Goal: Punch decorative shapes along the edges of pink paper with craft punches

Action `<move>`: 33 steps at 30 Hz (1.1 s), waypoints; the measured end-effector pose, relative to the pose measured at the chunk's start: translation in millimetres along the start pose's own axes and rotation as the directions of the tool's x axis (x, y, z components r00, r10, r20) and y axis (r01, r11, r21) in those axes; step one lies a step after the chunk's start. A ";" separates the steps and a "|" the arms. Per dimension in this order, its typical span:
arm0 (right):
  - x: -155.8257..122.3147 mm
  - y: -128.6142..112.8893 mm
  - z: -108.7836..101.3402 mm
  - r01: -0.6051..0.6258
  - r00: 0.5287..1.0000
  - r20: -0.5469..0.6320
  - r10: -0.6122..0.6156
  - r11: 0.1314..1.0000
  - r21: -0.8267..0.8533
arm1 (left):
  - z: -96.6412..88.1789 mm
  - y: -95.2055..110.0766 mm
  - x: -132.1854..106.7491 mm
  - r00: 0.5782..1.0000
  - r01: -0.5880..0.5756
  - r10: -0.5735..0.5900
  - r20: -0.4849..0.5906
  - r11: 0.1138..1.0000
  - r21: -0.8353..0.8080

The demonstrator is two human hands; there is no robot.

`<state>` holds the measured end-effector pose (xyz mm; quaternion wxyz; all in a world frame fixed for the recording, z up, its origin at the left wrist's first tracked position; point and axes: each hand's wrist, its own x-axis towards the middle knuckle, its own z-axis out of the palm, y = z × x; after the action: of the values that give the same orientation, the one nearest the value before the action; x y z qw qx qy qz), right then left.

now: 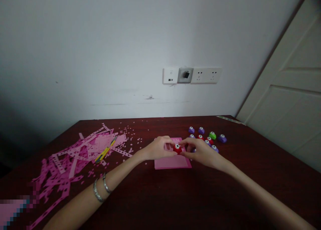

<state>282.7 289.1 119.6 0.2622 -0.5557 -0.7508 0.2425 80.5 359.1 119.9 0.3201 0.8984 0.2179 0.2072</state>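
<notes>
Both hands meet over a small stack of pink paper (173,162) on the dark table. My left hand (160,148) and my right hand (200,151) close their fingers on opposite sides of a small red craft punch (177,149) with a white and black button on top. It is at the paper's upper part; whether a sheet sits in its slot cannot be made out. Just beyond my right hand stand several more punches, among them a green punch (212,135) and a purple punch (222,138). My right hand partly hides some of them.
Left of the paper lies a heap of punched pink paper strips (72,163), with a yellow utility knife (106,150) on top. Tiny pink cut-outs are scattered around it. A narrow strip (230,120) lies at the far right table edge. Behind the table is a wall with sockets (206,76).
</notes>
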 end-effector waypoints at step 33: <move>-2.8 19.5 -26.7 -0.091 0.990 0.091 0.110 0.976 -0.196 | -22.5 -107.9 -1.2 0.948 0.315 -0.291 -0.130 0.918 0.241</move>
<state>314.9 293.5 126.3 0.1566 -0.6026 -0.7538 0.2102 40.1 444.9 63.8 0.2179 0.8774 0.3939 0.1658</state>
